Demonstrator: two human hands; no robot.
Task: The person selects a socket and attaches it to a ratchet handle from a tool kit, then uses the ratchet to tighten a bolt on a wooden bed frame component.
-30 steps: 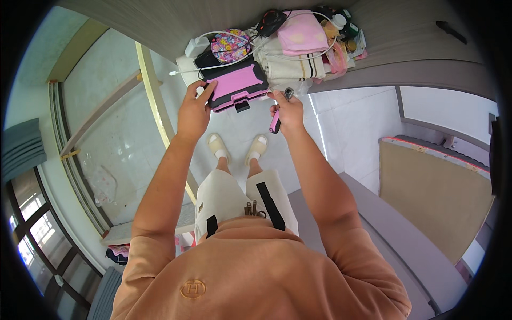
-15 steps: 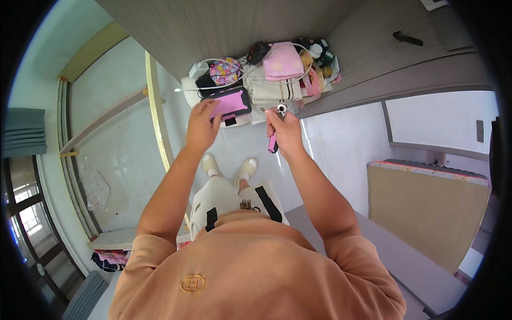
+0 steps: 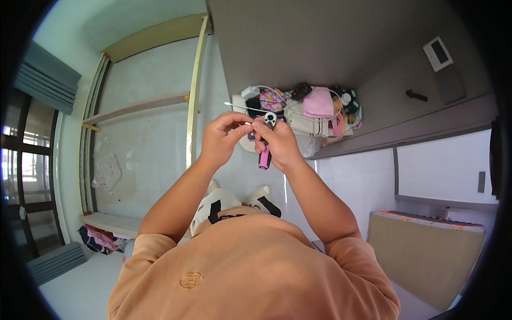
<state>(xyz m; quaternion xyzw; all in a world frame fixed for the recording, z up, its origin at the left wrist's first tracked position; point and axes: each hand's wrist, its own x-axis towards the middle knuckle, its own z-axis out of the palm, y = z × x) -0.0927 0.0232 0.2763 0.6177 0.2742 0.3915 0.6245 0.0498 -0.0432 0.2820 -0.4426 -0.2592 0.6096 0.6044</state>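
My right hand is wrapped round a ratchet wrench. Its round metal head points up between my fingers, and the pink and black handle sticks out below. My left hand has come fingertip to fingertip with the right one, thumb and forefinger pinched beside the wrench head. Whatever those left fingers hold is too small or too covered to name. Behind both hands lies a black and pink case, mostly hidden by them.
Beyond my hands is a pile with a pink cloth, a patterned pouch, a white cable and bottles, beside a grey-brown panel. A wooden frame stands to the left. A brown board sits at the lower right.
My left hand has left the pink case and met the right hand at the wrench. The view has shifted, so the pile appears lower and further right.
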